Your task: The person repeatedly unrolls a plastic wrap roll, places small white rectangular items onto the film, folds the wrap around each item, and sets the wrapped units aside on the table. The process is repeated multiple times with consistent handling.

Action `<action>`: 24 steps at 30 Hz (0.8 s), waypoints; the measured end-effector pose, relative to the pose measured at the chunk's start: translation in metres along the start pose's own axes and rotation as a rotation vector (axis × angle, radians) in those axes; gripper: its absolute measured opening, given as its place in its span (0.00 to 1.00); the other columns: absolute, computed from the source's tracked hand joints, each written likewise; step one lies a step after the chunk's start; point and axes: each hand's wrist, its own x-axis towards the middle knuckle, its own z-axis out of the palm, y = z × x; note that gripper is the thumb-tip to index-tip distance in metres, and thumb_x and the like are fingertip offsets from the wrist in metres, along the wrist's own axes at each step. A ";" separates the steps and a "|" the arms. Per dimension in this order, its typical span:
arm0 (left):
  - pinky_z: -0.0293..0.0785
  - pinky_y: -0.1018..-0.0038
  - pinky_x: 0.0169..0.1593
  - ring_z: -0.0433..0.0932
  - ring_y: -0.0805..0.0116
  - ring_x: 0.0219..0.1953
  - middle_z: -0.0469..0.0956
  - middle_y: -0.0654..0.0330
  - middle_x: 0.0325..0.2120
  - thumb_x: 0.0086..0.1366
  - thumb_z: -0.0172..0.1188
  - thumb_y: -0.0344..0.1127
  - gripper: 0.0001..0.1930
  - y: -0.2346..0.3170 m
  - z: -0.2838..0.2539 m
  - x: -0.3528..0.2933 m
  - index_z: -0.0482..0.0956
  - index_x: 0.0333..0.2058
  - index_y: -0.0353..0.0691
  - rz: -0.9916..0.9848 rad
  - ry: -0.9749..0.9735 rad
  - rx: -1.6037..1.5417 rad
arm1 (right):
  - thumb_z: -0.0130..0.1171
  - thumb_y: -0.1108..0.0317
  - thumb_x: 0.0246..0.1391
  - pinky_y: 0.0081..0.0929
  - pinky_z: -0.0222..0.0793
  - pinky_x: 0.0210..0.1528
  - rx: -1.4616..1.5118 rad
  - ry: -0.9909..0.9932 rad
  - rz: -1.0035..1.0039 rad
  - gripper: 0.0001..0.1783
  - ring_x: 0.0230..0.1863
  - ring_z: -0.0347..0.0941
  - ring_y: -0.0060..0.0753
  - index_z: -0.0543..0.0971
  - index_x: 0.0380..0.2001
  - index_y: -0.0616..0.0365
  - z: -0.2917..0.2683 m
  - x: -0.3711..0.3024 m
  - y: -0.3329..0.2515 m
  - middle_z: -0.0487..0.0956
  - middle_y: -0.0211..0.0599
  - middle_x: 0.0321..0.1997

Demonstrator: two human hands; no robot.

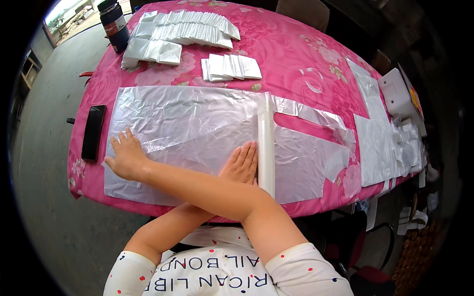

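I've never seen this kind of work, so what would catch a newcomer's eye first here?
Probably the crossed forearms: the right hand is spread over the left part of a translucent plastic sheet, while the left hand lies beside an upright-running whitish tube. Next, the vivid pink floral tablecloth beneath, with folded plastic stacks along its far left.

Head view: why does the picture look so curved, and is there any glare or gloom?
In the head view, the wide fisheye lens bends straight lines toward its dark rim; in the same view, pale glare streaks the creased plastic sheet, the outdoor patch at upper left is very bright, and the background beyond the pink tablecloth at right sinks into shadow.
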 end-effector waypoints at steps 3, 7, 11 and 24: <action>0.43 0.58 0.65 0.47 0.48 0.64 0.49 0.40 0.61 0.55 0.44 0.36 0.34 0.000 -0.005 -0.004 0.50 0.58 0.22 -0.042 0.113 -0.159 | 0.52 0.56 0.53 0.44 0.42 0.66 0.086 -0.008 -0.145 0.38 0.67 0.42 0.56 0.54 0.60 0.66 -0.025 -0.034 -0.006 0.56 0.57 0.63; 0.46 0.61 0.64 0.51 0.50 0.63 0.53 0.42 0.60 0.56 0.44 0.29 0.30 -0.012 -0.005 0.006 0.52 0.58 0.26 -0.189 0.296 -0.584 | 0.53 0.57 0.53 0.42 0.48 0.63 0.038 0.231 -0.308 0.36 0.66 0.48 0.54 0.56 0.59 0.66 -0.085 -0.106 0.035 0.60 0.53 0.61; 0.53 0.70 0.62 0.56 0.59 0.62 0.58 0.49 0.58 0.63 0.40 0.31 0.24 -0.045 -0.022 0.032 0.57 0.58 0.32 -0.356 0.398 -1.552 | 0.54 0.60 0.53 0.41 0.53 0.60 -0.220 0.453 -0.268 0.29 0.62 0.56 0.51 0.63 0.55 0.64 -0.148 -0.181 0.077 0.66 0.48 0.57; 0.55 0.68 0.62 0.58 0.56 0.61 0.55 0.43 0.59 0.67 0.38 0.50 0.35 -0.074 -0.033 0.098 0.42 0.61 0.27 -0.936 0.129 -2.148 | 0.46 0.46 0.55 0.40 0.50 0.63 -0.505 0.222 -0.150 0.34 0.65 0.53 0.48 0.63 0.58 0.58 -0.188 -0.272 0.159 0.62 0.44 0.62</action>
